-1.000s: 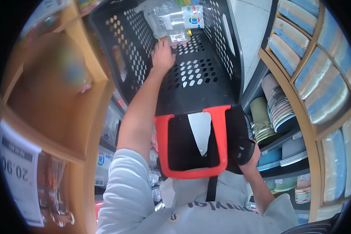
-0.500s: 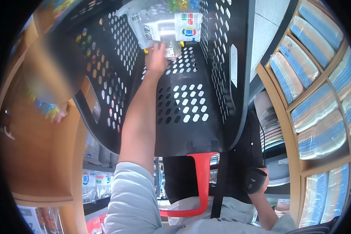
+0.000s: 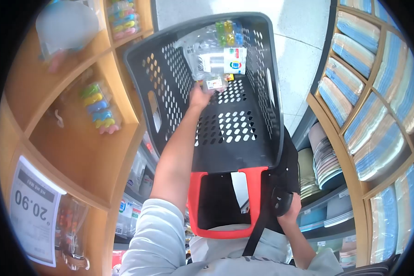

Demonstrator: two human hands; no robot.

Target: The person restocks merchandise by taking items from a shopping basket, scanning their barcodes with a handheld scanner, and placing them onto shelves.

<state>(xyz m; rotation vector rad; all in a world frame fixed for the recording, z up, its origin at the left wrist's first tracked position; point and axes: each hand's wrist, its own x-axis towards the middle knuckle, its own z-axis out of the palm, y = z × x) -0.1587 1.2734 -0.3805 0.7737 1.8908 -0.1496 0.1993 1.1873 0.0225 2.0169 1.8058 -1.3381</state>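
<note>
My left hand (image 3: 199,95) reaches into a black perforated shopping basket (image 3: 230,158), its fingers closed against a small clear package with a white label (image 3: 215,84). Beyond it in the basket lie a clear plastic pack with a white label (image 3: 235,60) and a pack of green, blue and yellow items (image 3: 229,33). The basket's red handle (image 3: 193,202) points toward my body. Beside the handle on the right, my right hand (image 3: 290,209) is wrapped round a black device (image 3: 281,201).
Wooden shelving (image 3: 124,133) stands at the left, with colourful clips (image 3: 99,108) and a 20.90 price sign (image 3: 36,207). At the right, wooden cubbies hold wrapped striped textiles (image 3: 377,142); stacked mats (image 3: 326,156) lie on a dark shelf. Pale floor tiles (image 3: 296,55) show beyond the basket.
Compared with half a second ago, the view has shifted and the whole basket rim shows. My left hand stays by the small package, and my right hand still has the black device.
</note>
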